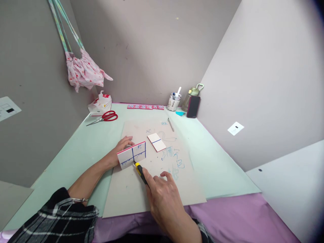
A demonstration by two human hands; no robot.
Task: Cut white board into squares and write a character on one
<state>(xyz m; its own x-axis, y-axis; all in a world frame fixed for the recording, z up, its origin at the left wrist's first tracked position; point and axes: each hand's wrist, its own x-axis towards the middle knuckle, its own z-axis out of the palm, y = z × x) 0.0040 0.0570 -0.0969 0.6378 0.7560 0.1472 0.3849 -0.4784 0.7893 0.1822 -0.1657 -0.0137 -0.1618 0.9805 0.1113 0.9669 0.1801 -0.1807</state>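
Note:
My left hand point(124, 145), partly hidden behind it, holds up a white card point(128, 158) with a red edge. Dark blue lines and small marks cross the face turned to me. In my right hand point(163, 190) is a yellow and black utility knife point(139, 171), its tip at the card's face near the middle line. Whether the tip cuts into the card I cannot tell. A second white card point(157, 142), with one blue line across it and a red edge, lies flat beyond them. Under everything is a large beige board point(134, 197) with blue scribbles.
Red-handled scissors point(109, 116) lie at the back left near a tissue pack point(101, 103). A thin metallic pen-like stick point(171, 125) rests on the board's right. Farther back stand a cup of pens point(174, 102), a green bottle point(186, 101) and a phone point(193, 107). Walls enclose the table.

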